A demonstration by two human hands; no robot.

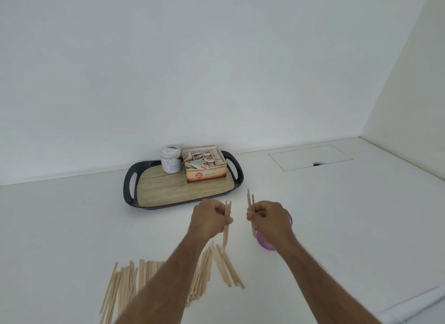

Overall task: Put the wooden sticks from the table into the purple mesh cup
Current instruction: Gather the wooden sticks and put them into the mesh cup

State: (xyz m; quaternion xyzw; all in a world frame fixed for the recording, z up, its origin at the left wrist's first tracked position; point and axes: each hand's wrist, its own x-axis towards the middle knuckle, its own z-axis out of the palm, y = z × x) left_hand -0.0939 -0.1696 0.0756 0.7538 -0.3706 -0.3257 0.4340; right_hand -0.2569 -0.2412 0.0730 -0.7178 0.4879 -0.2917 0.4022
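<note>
Both hands are raised above the white bench (72, 215), each pinching a few wooden sticks held roughly upright. The left hand (210, 219) grips its sticks (226, 225) near the middle with thumb and curled fingers; the right hand (271, 219) does the same with its own sticks (251, 210). The exact count in either hand is hard to read, perhaps 2 or 3. Many more loose sticks (125, 282) lie fanned on the bench below the forearms.

The sticks look thin, light, stiff and smooth, so a mid-length pinch probably keeps a small bundle aligned; squeezing loosely may let 1 slip.

The purple mesh cup (265, 245) sits under the right wrist, mostly hidden, so its contents cannot be seen.
</note>
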